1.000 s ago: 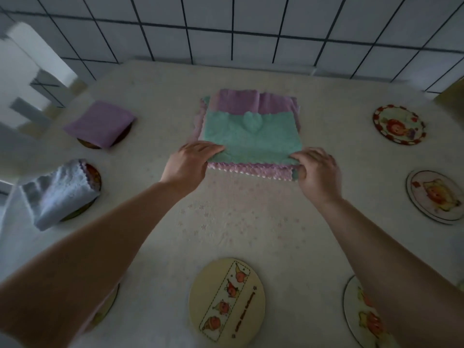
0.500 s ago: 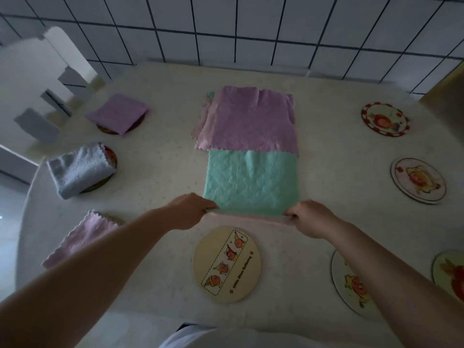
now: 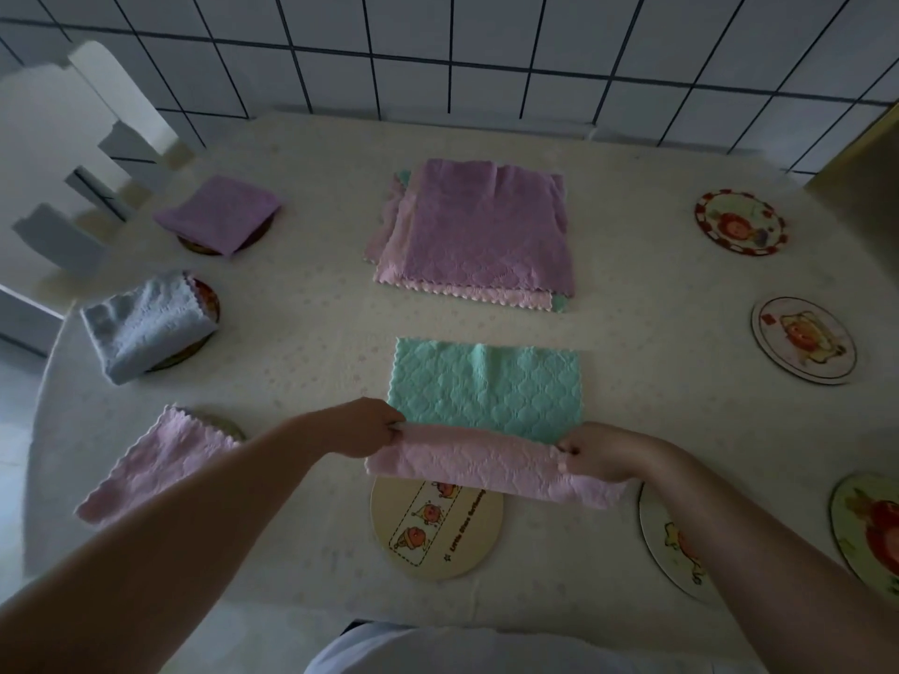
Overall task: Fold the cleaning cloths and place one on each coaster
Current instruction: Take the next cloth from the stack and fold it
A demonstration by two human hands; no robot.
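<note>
A cloth with a teal face (image 3: 486,386) and a pink face lies flat near the table's front. My left hand (image 3: 362,428) and right hand (image 3: 596,452) pinch its near corners; the lifted near edge shows pink and droops over the top of a cream coaster (image 3: 438,532). A stack of cloths (image 3: 479,231), purple on top, rests at the table's middle. On the left, a purple folded cloth (image 3: 219,214), a blue-grey one (image 3: 143,323) and a pink one (image 3: 155,467) each lie on a coaster.
Bare coasters sit on the right: a red-rimmed one (image 3: 739,223), one with a cartoon figure (image 3: 802,340), and two at the near right (image 3: 681,542), (image 3: 871,527). A white chair (image 3: 73,163) stands at the far left. A tiled wall runs behind the table.
The teal and pink cloth has been dragged off the stack toward me, leaving a gap between them. Its near edge is now lifted, showing the pink side.
</note>
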